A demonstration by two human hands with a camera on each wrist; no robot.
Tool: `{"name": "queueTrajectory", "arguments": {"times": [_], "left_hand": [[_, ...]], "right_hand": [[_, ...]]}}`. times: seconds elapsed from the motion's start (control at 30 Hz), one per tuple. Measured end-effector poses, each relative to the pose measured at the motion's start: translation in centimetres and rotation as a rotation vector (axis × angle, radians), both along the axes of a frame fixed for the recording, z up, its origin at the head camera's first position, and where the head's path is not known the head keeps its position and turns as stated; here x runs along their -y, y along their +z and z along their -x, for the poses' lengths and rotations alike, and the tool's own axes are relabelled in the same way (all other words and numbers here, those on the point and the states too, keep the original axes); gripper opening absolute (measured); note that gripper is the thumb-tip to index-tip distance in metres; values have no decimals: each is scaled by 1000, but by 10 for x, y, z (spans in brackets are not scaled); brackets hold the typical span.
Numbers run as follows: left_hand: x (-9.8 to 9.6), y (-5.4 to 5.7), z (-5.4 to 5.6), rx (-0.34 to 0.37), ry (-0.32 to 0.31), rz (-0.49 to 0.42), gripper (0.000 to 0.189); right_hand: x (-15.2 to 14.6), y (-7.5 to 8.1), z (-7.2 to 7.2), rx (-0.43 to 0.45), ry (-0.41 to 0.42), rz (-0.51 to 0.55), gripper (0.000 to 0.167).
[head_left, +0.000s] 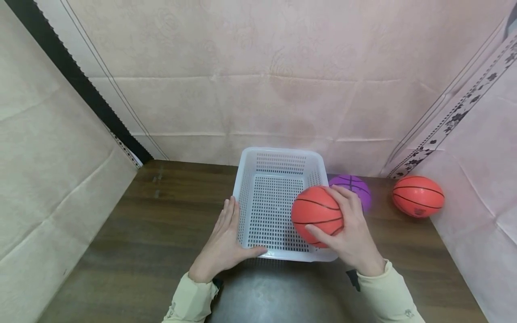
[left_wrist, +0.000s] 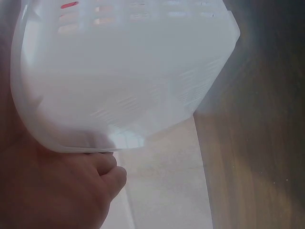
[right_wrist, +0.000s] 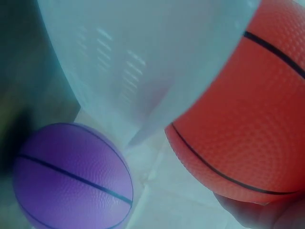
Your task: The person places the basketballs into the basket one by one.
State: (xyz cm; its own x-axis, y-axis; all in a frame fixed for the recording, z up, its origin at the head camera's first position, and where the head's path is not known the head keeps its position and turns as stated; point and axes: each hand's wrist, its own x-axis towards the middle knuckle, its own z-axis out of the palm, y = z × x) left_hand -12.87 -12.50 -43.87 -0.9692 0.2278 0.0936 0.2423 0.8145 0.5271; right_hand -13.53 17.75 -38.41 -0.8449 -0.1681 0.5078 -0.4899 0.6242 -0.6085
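The left grip (head_left: 225, 245) is holding nothing within its fingers: they are lying straight and close together along the outside of the white basket (head_left: 249, 179), while the thumb, spread well away, is resting on the near rim. The basket is standing on the wood-grain counter (head_left: 161, 251), showing its slotted floor and walls. Next to the right, the red ball (head_left: 315, 215) is showing over the basket's near right part; whether it is touching the floor or rim, one cannot tell. The right grip (head_left: 352, 229) is grasping this ball, opening about as wide as its curve, with the fingers wrapping over the right side and the thumb pressing the near side. The purple ball (head_left: 357, 184) is sitting just outside the basket's right wall, the right grip partly covering it. Farthest right, a second red ball (head_left: 418, 196) is lying on the counter, well apart from both grips.
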Motion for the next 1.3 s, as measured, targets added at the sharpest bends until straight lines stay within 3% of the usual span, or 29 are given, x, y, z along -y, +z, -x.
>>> {"name": "queueTrajectory", "arguments": {"times": [0.33,0.6,1.3], "left_hand": [[0,0,0,22,6,-8,137],[0,-1,0,12,5,-4,136],[-1,-1,1,10,7,-4,136]], "right_hand": [[12,-8,6,17,50,-51,90],[22,-18,13,108,92,-77,86],[31,-40,19,101,96,-201,87]]}}
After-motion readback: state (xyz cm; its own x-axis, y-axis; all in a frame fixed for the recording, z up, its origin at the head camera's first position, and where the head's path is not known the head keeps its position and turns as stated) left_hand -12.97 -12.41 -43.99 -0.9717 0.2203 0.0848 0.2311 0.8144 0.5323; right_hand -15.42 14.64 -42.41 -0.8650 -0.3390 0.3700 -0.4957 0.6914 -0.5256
